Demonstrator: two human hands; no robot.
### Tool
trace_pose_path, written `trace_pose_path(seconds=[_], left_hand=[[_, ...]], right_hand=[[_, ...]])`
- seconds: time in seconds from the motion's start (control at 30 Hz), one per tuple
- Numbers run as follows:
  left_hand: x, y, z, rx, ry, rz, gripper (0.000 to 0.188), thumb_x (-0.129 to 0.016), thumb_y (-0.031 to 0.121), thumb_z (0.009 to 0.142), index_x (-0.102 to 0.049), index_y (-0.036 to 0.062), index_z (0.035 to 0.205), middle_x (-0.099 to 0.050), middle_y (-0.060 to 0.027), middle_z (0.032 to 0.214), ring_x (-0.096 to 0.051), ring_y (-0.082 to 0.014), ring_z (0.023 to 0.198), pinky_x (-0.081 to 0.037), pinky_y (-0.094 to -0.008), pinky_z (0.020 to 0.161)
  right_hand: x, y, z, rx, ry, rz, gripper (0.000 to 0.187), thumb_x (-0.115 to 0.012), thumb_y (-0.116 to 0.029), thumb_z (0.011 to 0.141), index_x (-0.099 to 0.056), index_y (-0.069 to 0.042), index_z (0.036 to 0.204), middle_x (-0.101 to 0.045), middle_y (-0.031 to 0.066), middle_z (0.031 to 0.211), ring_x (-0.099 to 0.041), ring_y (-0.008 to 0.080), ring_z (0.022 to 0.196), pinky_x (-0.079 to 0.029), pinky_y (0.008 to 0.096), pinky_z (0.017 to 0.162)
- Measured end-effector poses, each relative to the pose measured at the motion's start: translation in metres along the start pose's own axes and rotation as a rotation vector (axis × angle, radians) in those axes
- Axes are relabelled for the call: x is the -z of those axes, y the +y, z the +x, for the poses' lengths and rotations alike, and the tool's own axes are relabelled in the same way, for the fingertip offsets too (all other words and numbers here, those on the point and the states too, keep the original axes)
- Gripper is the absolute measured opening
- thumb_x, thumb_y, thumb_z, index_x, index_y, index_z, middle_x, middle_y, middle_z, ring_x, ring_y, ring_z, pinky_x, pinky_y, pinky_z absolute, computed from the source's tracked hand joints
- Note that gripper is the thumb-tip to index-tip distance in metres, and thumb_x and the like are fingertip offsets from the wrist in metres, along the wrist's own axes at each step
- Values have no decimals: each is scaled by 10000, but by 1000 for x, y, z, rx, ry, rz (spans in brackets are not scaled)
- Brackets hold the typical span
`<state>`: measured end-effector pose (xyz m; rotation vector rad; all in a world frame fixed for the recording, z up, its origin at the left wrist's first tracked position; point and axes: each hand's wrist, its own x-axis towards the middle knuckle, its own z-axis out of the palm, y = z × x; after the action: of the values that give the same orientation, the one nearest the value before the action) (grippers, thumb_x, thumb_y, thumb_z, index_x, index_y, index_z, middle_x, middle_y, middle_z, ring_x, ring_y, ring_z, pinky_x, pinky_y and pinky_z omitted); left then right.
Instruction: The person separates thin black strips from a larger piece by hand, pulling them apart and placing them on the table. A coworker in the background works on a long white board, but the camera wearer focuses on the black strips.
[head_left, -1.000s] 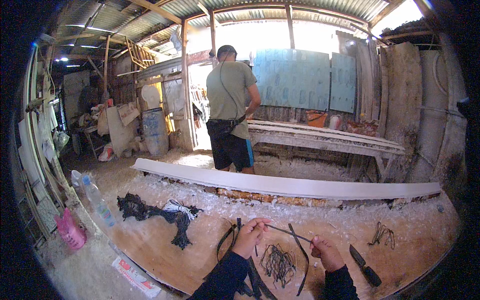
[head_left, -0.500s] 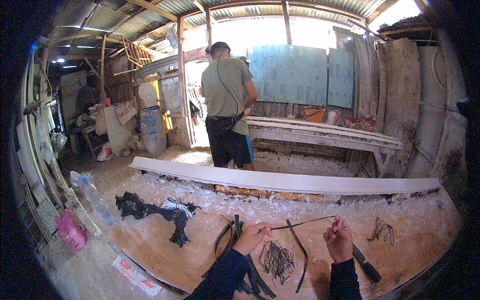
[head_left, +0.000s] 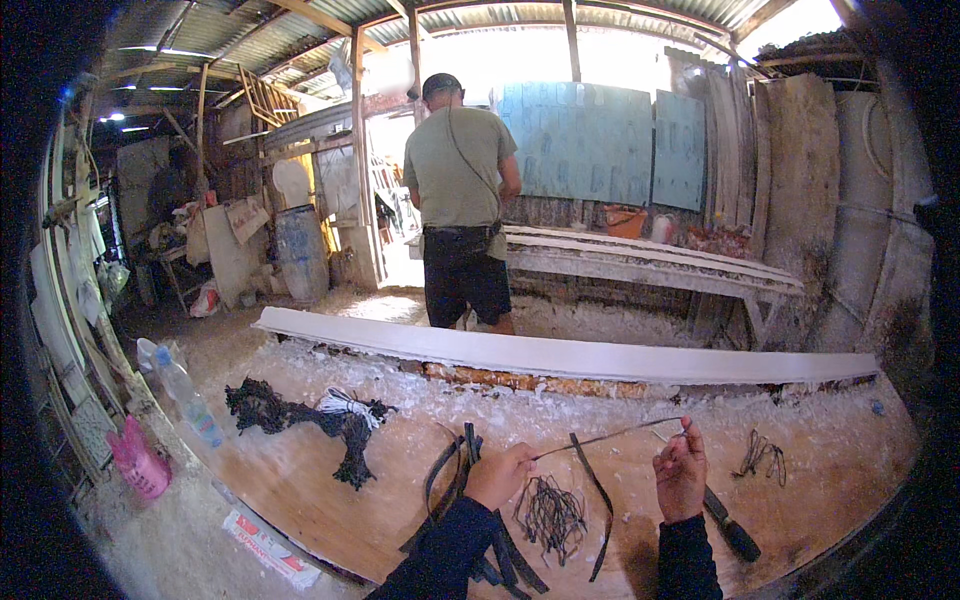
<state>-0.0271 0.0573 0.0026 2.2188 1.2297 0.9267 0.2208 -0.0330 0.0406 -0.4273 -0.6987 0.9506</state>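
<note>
My left hand [head_left: 503, 476] pinches one end of a thin dark strip [head_left: 610, 434]. Its other end is between the fingers of my right hand [head_left: 681, 472], so the strip spans the gap in a slight curve above the wooden work table [head_left: 300, 500]. Below it lies a loose tangle of thin dark strips [head_left: 551, 520]. One wider black strip [head_left: 597, 500] rests between my hands. Several long black strips [head_left: 512, 560] lie partly under my left forearm. Beside my right wrist is a knife [head_left: 735, 530] with a dark handle, partly hidden by that hand.
Black bundles with white ties [head_left: 350, 430] lie at left, and a small strip pile [head_left: 763, 457] at right. A long white moulding [head_left: 560, 355] runs along the table's far edge. A plastic bottle [head_left: 188, 398] and pink bag [head_left: 139, 460] are at left. Another person [head_left: 460, 190] stands beyond.
My right hand has risen slightly with its end of the strip, which now bows a little more. The other person has shifted slightly and turned further away.
</note>
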Motion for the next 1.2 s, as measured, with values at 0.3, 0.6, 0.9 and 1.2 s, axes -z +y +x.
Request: trace_pose_path(seconds=[0.3,0.6,0.9,1.2], left_hand=[[-23,11,-1,77,-107,-680,197,-609,168,790,-576,-15,854,-601,-28,747,-549,-89,684,-435,-236,640],[-21,32,-12,183,-297,-716,225,-609,248,803,-592,37,881,-558,24,746,-483,-62,685,-391,-207,654],[-27,30,-10,174,-356,-851,180,-615,155,797,-583,37,929,-601,-6,849,-542,-73,758,-424,-210,651],[-26,36,-12,181,-329,-870,196,-624,117,783,-581,14,944,-614,-14,820,-549,-66,702,-436,-201,594]], right_hand=[[-9,43,-23,-407,-42,-412,64,-604,-103,777,-550,-82,806,-575,14,766,-538,99,703,-428,232,637],[-19,48,-34,-476,-58,-421,74,-618,-102,767,-558,-70,798,-573,1,762,-533,91,710,-421,232,663],[-15,51,-32,-449,-71,-485,65,-632,-76,746,-593,-52,793,-595,9,755,-538,93,707,-418,227,672],[-13,53,-32,-356,-162,-565,102,-657,-74,739,-587,-36,802,-593,6,759,-539,87,726,-426,227,680]])
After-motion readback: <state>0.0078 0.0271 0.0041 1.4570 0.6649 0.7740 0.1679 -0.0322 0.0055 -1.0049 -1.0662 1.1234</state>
